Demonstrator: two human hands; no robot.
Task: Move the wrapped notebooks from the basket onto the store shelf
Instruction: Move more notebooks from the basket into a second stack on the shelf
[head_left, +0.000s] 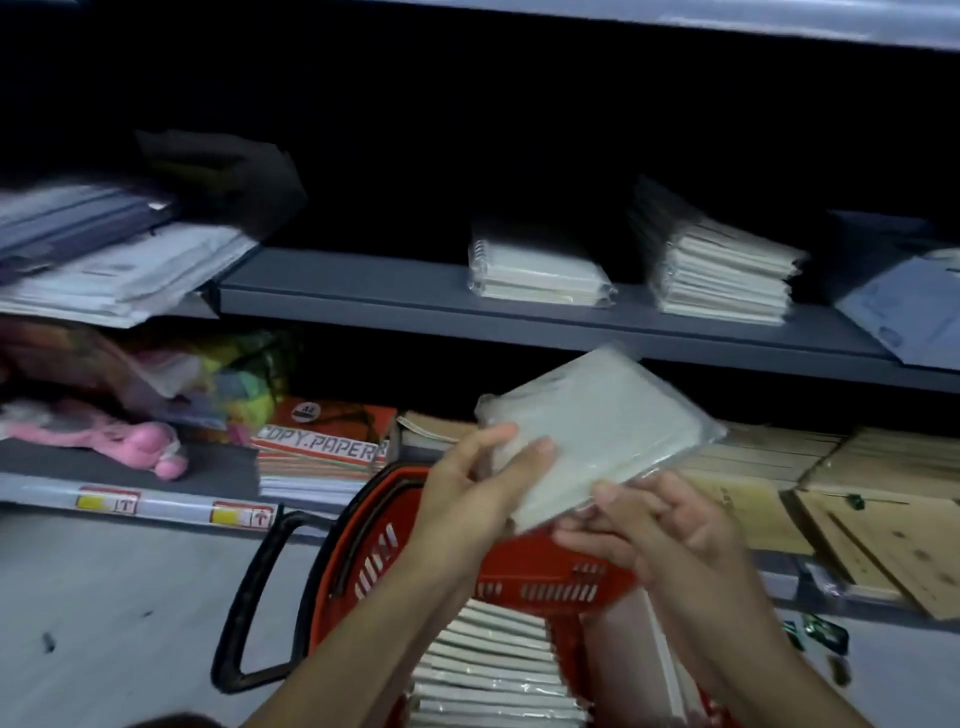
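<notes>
Both hands on one wrapped notebook pack (597, 431), held tilted in the air above the red basket (519, 574), below the front edge of the grey shelf (363, 296). Left hand (483, 478) grips the pack's near-left corner, thumb on top, fingers curled underneath. Right hand (649, 525) holds the near-right edge from below, fingers curled round it. More wrapped packs in the basket (488, 670) lie stacked on edge; black handle (254, 597) folded out to the left, resting on the floor. On the shelf: short stack of wrapped notebooks (540, 270) around the middle, taller stack (722, 265) just beside it to the right, both set near the front edge. Bare shelf surface left of the short stack. Loose papers and folders (114, 254) overhang the shelf's left end; a blue-white sheet pack (904, 306) overhangs the right end. Lower shelf behind the basket: "COPY PAPER" reams (322, 441), a pink soft toy (130, 436) at left, brown kraft-covered pads (831, 499) at right. Frame is motion-blurred, fine detail unclear.
</notes>
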